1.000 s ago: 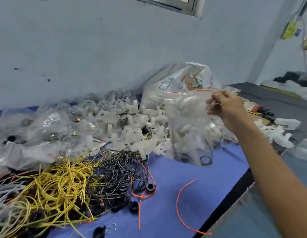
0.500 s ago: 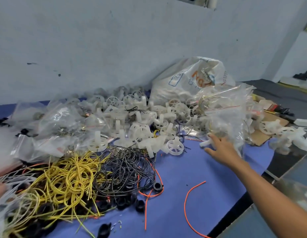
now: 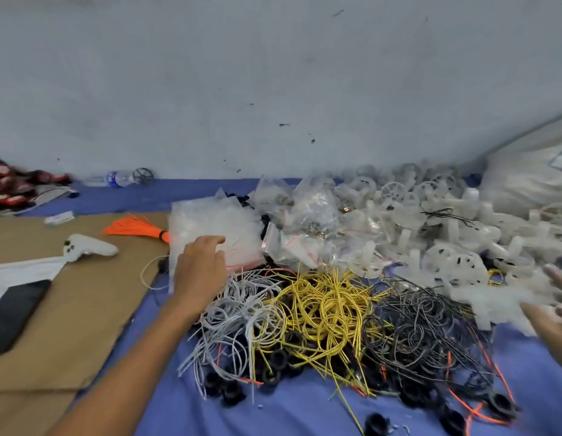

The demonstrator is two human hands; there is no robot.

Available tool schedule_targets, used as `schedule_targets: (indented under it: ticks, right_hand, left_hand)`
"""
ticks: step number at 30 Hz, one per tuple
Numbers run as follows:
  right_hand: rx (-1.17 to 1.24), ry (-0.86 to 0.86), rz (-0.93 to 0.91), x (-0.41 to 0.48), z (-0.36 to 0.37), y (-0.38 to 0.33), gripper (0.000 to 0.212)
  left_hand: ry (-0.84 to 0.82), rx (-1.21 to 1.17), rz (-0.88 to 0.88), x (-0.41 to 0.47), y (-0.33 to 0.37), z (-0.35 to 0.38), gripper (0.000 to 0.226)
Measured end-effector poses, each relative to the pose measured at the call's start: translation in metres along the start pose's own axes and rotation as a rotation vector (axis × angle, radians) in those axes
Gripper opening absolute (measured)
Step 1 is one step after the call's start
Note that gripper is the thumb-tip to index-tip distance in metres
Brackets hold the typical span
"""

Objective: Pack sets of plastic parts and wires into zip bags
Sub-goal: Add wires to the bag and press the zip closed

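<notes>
My left hand (image 3: 200, 265) reaches onto a stack of empty clear zip bags (image 3: 210, 225) at the left of the pile, fingers laid on the top bag. My right hand (image 3: 556, 313) hovers blurred at the right edge, fingers spread, holding nothing. Between them lie tangled white wires (image 3: 239, 313), yellow wires (image 3: 320, 306) and black wires (image 3: 421, 328), with black plastic rings (image 3: 273, 369) underneath. White plastic wheel parts (image 3: 446, 234) are heaped behind, beside filled zip bags (image 3: 308, 228).
A cardboard sheet (image 3: 69, 309) covers the left of the blue table and carries a white controller (image 3: 84, 247) and a black phone (image 3: 12, 313). An orange wire bundle (image 3: 135, 229) lies by the bags. A water bottle (image 3: 113, 178) rests against the wall. A large white sack (image 3: 531, 180) stands at right.
The view has swung left. My right hand has let go of the filled bag and pulled back to the right edge. My left arm has come in and reached the stack of empty bags.
</notes>
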State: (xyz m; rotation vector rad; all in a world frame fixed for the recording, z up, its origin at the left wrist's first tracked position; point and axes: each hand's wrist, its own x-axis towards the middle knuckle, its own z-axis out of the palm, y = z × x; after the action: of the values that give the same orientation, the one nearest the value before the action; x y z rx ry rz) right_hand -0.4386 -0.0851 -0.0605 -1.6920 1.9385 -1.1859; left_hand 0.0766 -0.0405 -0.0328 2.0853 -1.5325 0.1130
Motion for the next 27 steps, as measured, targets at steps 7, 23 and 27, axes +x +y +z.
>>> schedule_targets:
  ticks: [7, 23, 27]
  right_hand:
    - [0.055, -0.083, -0.508, -0.127, 0.076, -0.093, 0.029]
    - [0.143, -0.044, -0.609, -0.190, 0.128, -0.102, 0.032]
    - [0.172, 0.041, -0.598, -0.197, 0.130, -0.101, 0.049]
  left_hand:
    - [-0.244, 0.242, -0.051, 0.029, -0.028, 0.016, 0.024]
    - [-0.131, -0.263, -0.214, 0.041, -0.034, -0.021, 0.032]
    - [-0.121, -0.098, -0.154, 0.047, -0.042, -0.015, 0.045]
